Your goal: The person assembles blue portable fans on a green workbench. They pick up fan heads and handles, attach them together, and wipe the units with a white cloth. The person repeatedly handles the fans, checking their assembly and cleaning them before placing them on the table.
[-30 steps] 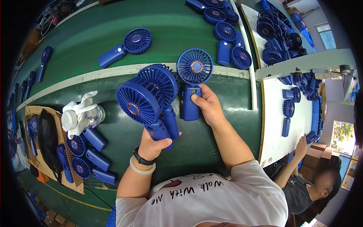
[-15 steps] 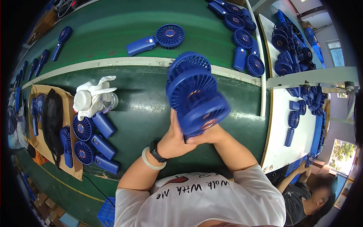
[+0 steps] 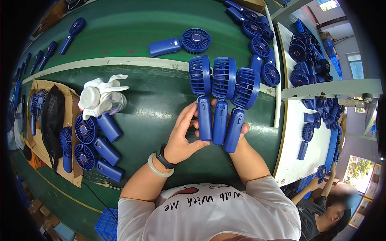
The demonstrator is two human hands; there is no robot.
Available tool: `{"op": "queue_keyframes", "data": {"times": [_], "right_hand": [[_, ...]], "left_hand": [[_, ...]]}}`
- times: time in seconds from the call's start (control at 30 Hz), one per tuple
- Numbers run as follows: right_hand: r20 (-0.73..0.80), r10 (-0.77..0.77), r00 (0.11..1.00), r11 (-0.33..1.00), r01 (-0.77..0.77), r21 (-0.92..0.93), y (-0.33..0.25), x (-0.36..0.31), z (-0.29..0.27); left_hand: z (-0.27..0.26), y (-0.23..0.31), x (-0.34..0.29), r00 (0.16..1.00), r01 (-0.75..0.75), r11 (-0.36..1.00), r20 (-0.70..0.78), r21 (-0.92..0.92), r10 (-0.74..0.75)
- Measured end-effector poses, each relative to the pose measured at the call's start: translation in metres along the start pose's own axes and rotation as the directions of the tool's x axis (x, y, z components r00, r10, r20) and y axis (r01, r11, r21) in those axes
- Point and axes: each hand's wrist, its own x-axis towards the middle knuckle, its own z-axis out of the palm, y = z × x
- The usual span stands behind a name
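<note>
— Item and grip?
— Three blue handheld fans [image 3: 220, 124], side by side; held above the bench [image 3: 152, 120], heads toward its far edge; left grip [image 3: 180, 138] grasping the left handle; right grip [image 3: 242, 135] closed about the right handle; fingers behind the middle one, largely hidden.
— Step in hand; next move?
— Lining up the set, I judge; right handle ends lowest; a next move would call for even pressure from both sides, lest the middle fan slip.
— Sundries?
— White glove [image 3: 105, 96], on a jar [image 3: 119, 102]; loose fans [image 3: 85, 128], toward the bench's left edge.
</note>
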Motion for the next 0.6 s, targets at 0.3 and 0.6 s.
{"op": "queue_keyframes", "data": {"times": [0.3, 0.6], "right_hand": [[-0.046, 0.009, 0.999, 0.999, -0.011, -0.046, -0.003, -0.001, 0.002], [-0.050, 0.043, 0.998, 0.998, -0.040, 0.045, -0.006, -0.006, -0.008]], "left_hand": [[0.002, -0.001, 0.000, 0.999, 0.030, 1.000, -0.028, -0.006, -0.030], [0.004, -0.002, -0.005, 0.998, 0.042, 0.999, -0.049, 0.021, -0.041]]}}
